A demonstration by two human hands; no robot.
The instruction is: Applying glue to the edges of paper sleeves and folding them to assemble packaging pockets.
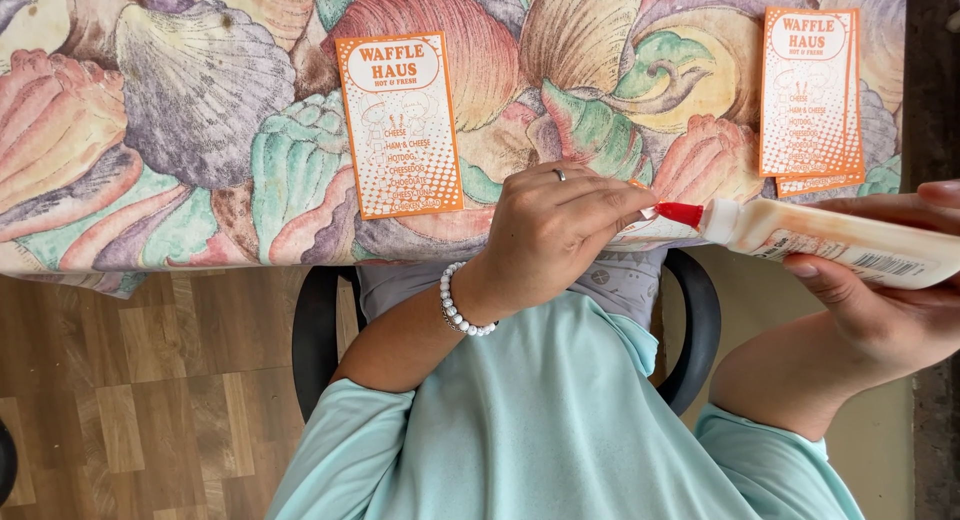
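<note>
A table draped in a glossy cloth printed with large seashells in pink, mauve, teal and tan (200,100) fills the upper half of the head view, its front edge hanging just above a wood-look plank floor (130,400). A person in a soft pale-aqua top sits close against it on a black round-backed chair (312,330).

The right hand (880,300) is wrapped round a squeezable translucent plastic bottle of cream-coloured glue (850,242), held nearly level at the table's edge, fingers above and thumb below clamped on its body. The left hand (550,230), with a white bead bracelet (458,305) at the wrist and a plain ring on one finger, has thumb and fingertips pinched together on the bottle's red twist nozzle (680,214). Whether the nozzle is open cannot be told.

Judged from the layout, the work is at its start: no glue shows on anything. One flat orange-and-white printed paper card (400,125) lies alone on the cloth, beside the left hand but apart from it. Near the right corner, a small stack of matching orange-and-white cards (810,95) rests well apart from the first, a lower sheet peeking out beneath the top one. All look dry, crisp and untouched.
</note>
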